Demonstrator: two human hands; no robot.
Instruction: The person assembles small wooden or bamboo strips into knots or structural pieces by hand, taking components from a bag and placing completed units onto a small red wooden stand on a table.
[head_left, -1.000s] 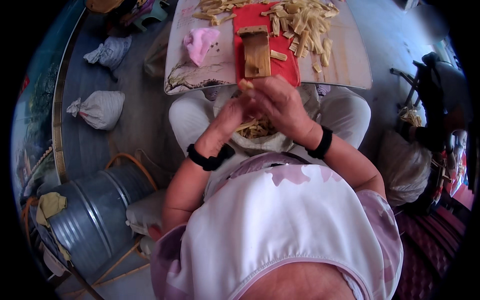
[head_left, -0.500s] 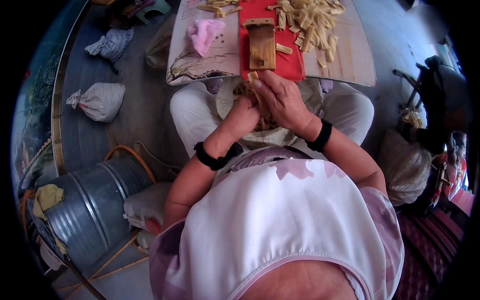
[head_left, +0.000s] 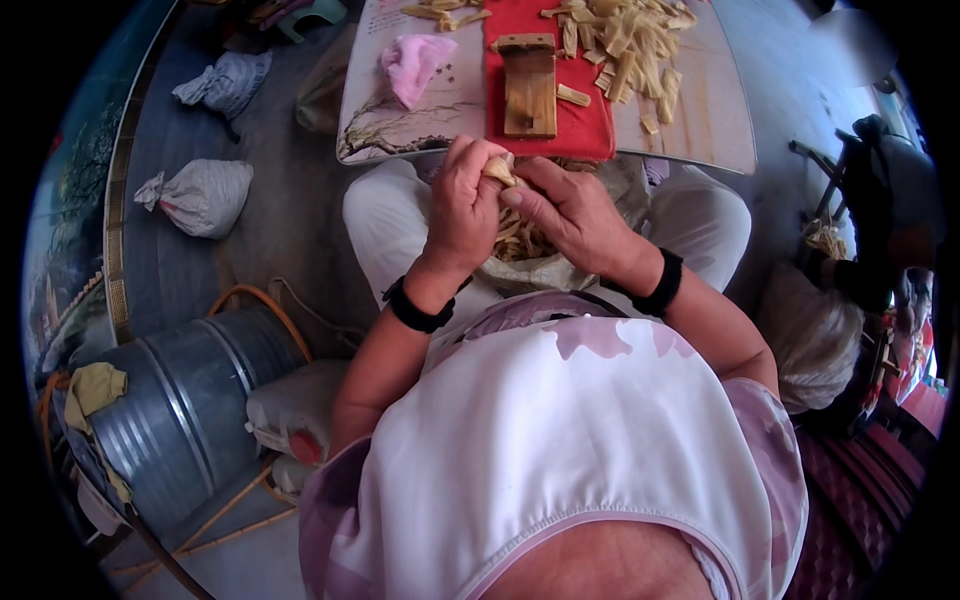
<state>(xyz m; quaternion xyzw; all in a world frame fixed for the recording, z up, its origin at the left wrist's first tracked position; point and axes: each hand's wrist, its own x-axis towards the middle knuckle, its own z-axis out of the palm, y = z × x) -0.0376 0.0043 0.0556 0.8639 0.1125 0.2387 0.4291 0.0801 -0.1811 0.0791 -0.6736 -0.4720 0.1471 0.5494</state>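
Observation:
Just off the near edge of the table (head_left: 400, 152), my left hand (head_left: 466, 205) and my right hand (head_left: 580, 212) meet around a folded pale yellow strip (head_left: 499, 170). The fingers of both hands are closed on it, and they cover part of it. Under them, between my knees, a whitish woven sack (head_left: 545, 272) holds many similar strips and shavings (head_left: 520, 238). Beyond my hands a wooden block with a raised crosspiece (head_left: 530, 95) lies on a red cloth (head_left: 590, 135). A short loose strip (head_left: 573, 95) rests against its right side.
A pile of pale strips (head_left: 630, 50) covers the table's far right, and a pink cloth (head_left: 413, 68) lies at its left. Tied sacks (head_left: 208, 198) stand on the left floor. A metal drum (head_left: 190, 390) and a plastic jug (head_left: 292, 415) are at my lower left.
My left hand has risen and turned, its fingers now up beside the right hand's. The strip, previously held lengthwise, now appears folded into a short bundle between them.

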